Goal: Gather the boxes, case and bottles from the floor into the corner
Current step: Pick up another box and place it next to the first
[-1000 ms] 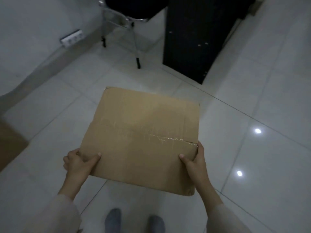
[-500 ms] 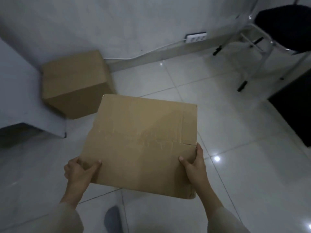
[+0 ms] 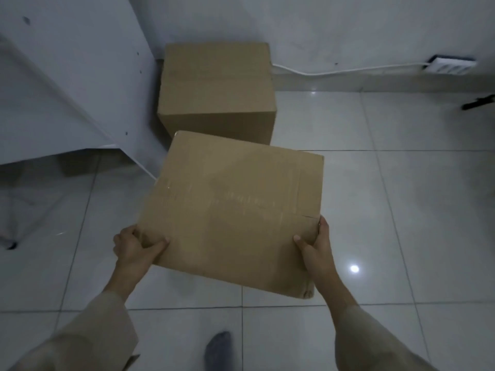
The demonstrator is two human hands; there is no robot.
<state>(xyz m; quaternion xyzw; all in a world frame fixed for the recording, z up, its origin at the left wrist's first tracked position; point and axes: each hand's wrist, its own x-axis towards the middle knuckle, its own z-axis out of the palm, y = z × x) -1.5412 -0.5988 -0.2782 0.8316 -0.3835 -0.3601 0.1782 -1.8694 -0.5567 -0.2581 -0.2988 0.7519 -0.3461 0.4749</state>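
I hold a flat-topped brown cardboard box (image 3: pixel 235 210) in the air above the tiled floor, its taped top facing me. My left hand (image 3: pixel 136 247) grips its near left corner and my right hand (image 3: pixel 316 245) grips its near right corner. A second, taller cardboard box (image 3: pixel 217 87) stands on the floor in the corner, against the wall and beside a white panel. The carried box's far edge overlaps the front of that box in my view. No case or bottles are in sight.
A white furniture panel (image 3: pixel 75 76) slants along the left. A white cable (image 3: pixel 334 70) runs along the skirting to a power strip (image 3: pixel 450 65) at the right. A black chair foot (image 3: pixel 479 102) shows at the far right. My grey-socked foot (image 3: pixel 218 349) is below.
My view has swung left towards the corner, so the box on the floor now lies straight ahead and closer. My grip on the carried box is the same.
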